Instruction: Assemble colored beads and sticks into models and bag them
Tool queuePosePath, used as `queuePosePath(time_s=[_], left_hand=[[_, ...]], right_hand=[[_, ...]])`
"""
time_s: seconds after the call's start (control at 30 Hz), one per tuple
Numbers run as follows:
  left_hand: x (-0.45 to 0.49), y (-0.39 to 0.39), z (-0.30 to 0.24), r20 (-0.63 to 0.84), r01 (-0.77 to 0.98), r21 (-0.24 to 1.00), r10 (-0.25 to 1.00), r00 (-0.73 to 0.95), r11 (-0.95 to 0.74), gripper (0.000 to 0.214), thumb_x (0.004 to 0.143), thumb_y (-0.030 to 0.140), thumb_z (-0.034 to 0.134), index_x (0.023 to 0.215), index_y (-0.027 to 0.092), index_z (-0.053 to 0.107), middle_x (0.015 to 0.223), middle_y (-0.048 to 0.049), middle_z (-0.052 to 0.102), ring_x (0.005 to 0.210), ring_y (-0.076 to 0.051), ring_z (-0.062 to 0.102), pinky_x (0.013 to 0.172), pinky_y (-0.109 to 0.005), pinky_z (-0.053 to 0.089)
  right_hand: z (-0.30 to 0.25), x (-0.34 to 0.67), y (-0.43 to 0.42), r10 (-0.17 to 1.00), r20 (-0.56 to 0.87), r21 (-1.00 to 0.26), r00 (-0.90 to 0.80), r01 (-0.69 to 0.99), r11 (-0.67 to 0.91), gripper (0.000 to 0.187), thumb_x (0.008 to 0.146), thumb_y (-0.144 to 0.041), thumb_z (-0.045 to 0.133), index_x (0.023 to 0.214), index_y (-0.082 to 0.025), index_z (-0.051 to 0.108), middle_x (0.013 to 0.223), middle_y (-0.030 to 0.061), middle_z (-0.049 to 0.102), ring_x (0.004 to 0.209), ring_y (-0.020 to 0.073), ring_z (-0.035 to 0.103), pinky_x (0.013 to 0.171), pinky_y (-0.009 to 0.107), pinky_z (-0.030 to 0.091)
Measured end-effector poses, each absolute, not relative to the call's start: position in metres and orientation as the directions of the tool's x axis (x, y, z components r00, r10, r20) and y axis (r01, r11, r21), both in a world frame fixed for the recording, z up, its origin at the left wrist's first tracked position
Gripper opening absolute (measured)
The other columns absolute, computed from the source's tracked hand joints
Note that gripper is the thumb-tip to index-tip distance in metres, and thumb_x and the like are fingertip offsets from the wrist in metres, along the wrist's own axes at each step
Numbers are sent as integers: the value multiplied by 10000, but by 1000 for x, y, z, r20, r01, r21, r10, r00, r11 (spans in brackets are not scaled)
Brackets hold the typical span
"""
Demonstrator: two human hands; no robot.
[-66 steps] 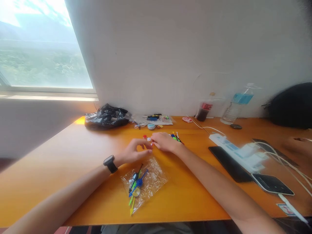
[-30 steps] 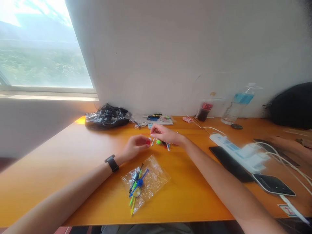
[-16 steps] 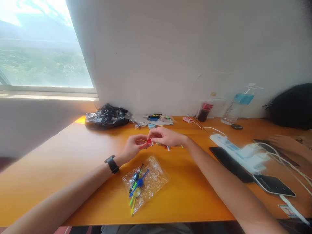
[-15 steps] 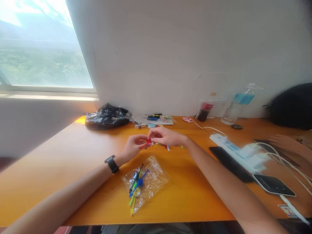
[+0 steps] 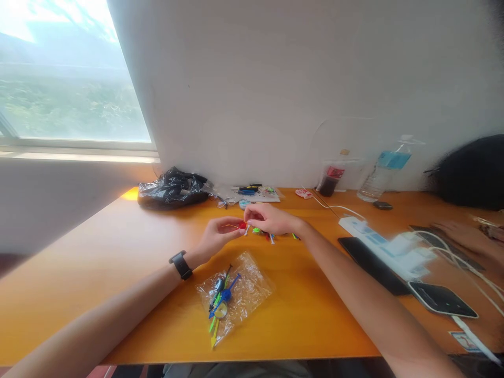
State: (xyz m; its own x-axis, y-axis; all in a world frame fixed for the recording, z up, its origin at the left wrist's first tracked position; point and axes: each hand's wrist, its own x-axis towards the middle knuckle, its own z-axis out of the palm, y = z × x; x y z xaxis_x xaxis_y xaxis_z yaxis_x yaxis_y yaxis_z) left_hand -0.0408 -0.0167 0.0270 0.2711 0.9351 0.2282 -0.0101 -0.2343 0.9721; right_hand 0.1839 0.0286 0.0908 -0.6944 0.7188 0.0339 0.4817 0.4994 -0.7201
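My left hand (image 5: 220, 234) is closed, its thumb and fingertips pinching a small red plastic piece (image 5: 241, 225). Just to its right, my right hand (image 5: 271, 218) has its fingers bent together, and their tips meet at the red piece's right side. The exact grip there is too small to make out. Below and behind the right hand lie small coloured plastic parts (image 5: 272, 239), partly covered by it. Closer to me is a clear plastic bag (image 5: 252, 286) with blue, green, yellow and black plastic parts (image 5: 225, 295) in it.
At the back are a black plastic bag (image 5: 171, 191), a white sheet (image 5: 271, 197) with small items, a dark drink pouch (image 5: 328, 184) and a water bottle (image 5: 374, 181). A power strip (image 5: 366, 236) and phones (image 5: 443, 299) lie right, near another person's hand (image 5: 449, 233).
My right hand has shifted slightly right, uncovering more coloured parts beneath it. The red piece has turned in my left fingers; its long red end no longer shows below them.
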Motion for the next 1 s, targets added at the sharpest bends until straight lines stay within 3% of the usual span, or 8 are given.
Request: queuePosePath(time_s=[0.27, 0.77, 1.0], left_hand=[[-41, -15, 23, 298, -8, 952, 919, 259, -306, 309, 817, 387, 856, 1019, 165, 783, 1066, -105, 804, 969, -232, 753, 913, -362, 601], [-42, -19, 30, 317, 63, 939, 923, 220, -337, 254, 772, 378, 885, 859, 163, 781, 907, -95, 806, 831, -223, 749, 786, -339, 589], [-45, -16, 37, 188, -184, 973, 938, 290, -138, 269, 838, 343, 825, 1029, 162, 764, 972, -97, 796, 897, -222, 745, 785, -331, 567]], right_hand=[[93, 177, 20, 725, 34, -668, -688, 524, 529, 79, 929, -276, 609, 950, -200, 614, 780, -6, 591, 523, 99, 533, 379, 178, 409], [97, 175, 14, 700, 39, -620, -714, 532, 577, 76, 921, -261, 614, 882, -196, 622, 753, -3, 600, 562, 104, 528, 437, 192, 362], [106, 184, 18, 688, 20, -743, -725, 450, 496, 143, 936, -356, 628, 941, -214, 638, 704, -22, 596, 522, 130, 577, 447, 221, 439]])
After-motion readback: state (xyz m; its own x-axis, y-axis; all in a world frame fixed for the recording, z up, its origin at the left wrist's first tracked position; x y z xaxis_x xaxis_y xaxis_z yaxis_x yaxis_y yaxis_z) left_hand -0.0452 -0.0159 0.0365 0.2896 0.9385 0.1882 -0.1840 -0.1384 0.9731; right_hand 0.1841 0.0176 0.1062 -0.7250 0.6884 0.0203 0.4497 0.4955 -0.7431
